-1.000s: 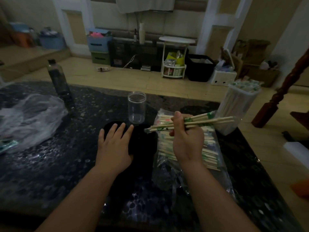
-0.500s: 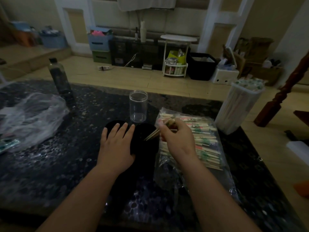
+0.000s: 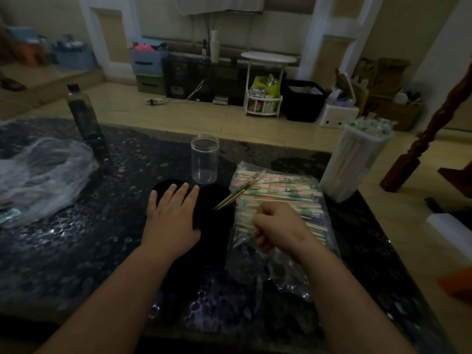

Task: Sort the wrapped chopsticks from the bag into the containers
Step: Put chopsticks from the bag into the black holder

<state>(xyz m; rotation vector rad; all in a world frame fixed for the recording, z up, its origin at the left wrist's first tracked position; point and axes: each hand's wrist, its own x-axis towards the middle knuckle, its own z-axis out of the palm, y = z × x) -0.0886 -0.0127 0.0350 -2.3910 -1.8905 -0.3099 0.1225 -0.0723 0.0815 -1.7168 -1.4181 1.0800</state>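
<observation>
- The left hand (image 3: 173, 215) lies flat with its fingers straight across the top edge of a dark container (image 3: 219, 226). I read this as steadying the container so it does not tip as sticks go in.
- A few chopsticks (image 3: 229, 198) lean out of that dark container, tilted up and to the right, their upper ends over the edge of the bag (image 3: 281, 272). They slant because the container is nearly empty and gives them little to stand against.
- The right hand (image 3: 278, 226) hovers over the near half of the bag with its fingers curled under. Their undersides are hidden, so I cannot tell whether they pinch anything.
- The bag lies flat on the desk (image 3: 76, 251) just right of the dark container. The wrapped chopsticks (image 3: 281, 198) are stacked crosswise inside it, within short reach of the right hand.
- A clear jar (image 3: 205, 159) stands upright and empty just behind the dark container, probably waiting for another kind.
- A tall white container (image 3: 355, 162) at the desk's right corner is packed full, with wrapper ends showing at its top.
- Much of the bag remains unsorted, so I judge the task far from done.
</observation>
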